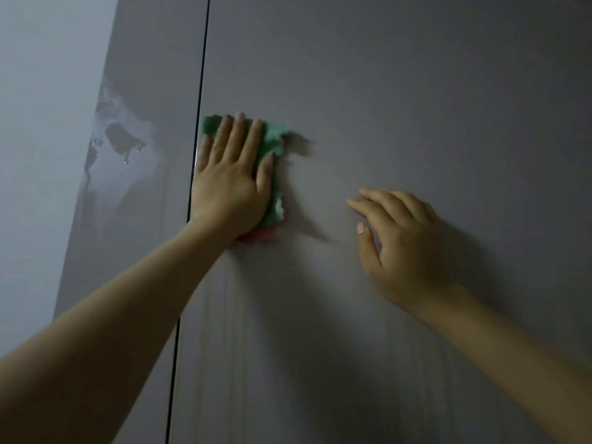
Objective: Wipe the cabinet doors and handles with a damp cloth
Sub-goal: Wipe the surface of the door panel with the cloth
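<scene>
Two grey cabinet doors fill the view, split by a thin dark vertical gap (pixel 192 200) that runs from the top edge down to the bottom. Furthest left is a pale wall (pixel 35 123). Next comes the left door (pixel 144 75), seen at a slant, its glossy face marked with wet smears and a few hanging water drops (pixel 126 155). The left forearm rises from the lower left corner and crosses the gap, ending in the left hand (pixel 229 184), which lies flat with its fingers straight and close together, pointing up, and the thumb alongside on the right. That palm presses a green cloth (pixel 275 155) against the right door (pixel 400 91), just to the right of the gap; the cloth shows above the fingertips and along the thumb side, and a reddish part of it (pixel 266 235) peeks out under the heel of the hand. Faint vertical streaks (pixel 243 315) run down the door below the cloth. Further right, well apart from the cloth, the right hand (pixel 403 241) rests on the same door with nothing in it, fingers loosely bent and pointing up and to the left, fingertips touching the surface, thumb held apart below them. Its forearm runs down to the lower right corner, casting a soft shadow on the panel.
</scene>
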{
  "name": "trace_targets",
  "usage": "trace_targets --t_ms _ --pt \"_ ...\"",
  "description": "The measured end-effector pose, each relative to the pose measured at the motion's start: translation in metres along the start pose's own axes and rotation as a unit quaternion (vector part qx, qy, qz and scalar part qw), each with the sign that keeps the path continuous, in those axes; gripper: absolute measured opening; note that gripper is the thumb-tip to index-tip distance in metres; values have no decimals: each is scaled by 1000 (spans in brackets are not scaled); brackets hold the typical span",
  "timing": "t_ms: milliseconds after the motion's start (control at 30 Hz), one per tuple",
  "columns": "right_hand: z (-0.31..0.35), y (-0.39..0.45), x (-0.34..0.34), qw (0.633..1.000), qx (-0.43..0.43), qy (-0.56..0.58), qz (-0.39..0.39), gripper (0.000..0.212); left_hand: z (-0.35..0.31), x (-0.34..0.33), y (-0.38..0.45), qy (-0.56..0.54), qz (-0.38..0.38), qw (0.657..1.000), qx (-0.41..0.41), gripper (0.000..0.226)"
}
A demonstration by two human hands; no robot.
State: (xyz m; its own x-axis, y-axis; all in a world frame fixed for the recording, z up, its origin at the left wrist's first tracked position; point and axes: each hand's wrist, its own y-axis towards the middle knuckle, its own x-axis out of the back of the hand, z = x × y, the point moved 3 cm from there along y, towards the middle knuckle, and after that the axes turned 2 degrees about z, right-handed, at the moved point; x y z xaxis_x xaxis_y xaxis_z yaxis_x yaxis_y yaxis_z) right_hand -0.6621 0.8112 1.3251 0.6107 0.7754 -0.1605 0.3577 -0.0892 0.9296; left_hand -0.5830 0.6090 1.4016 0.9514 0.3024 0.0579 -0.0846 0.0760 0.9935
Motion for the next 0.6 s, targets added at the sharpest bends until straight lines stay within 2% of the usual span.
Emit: trace_targets --t_ms 67,100,200,267,400,467,533,600 --pt "5 4 -3 1000 0 6 4 35 -4 0 0 -10 3 999 45 62" --pt "7 6 -5 1000 3 10 5 35 -12 1 -12 -16 -4 1000 25 62" --pt "13 7 -8 1000 17 6 2 35 -26 -2 -59 -9 12 993 -120 60" --pt "16 8 -9 1000 25 8 0 34 -7 -1 -55 6 33 988 -152 59" --pt "27 11 -14 999 19 27 -6 32 32 7 -5 1 14 1000 10 61" --pt "35 16 -19 999 22 29 -9 31 30 6 -7 -2 5 999 47 62" --pt "42 21 -22 999 30 24 -9 31 19 6 -33 -12 0 1000 1 62" --pt "47 25 -22 999 37 14 -16 31 17 5 -60 -2 15 995 -97 60"
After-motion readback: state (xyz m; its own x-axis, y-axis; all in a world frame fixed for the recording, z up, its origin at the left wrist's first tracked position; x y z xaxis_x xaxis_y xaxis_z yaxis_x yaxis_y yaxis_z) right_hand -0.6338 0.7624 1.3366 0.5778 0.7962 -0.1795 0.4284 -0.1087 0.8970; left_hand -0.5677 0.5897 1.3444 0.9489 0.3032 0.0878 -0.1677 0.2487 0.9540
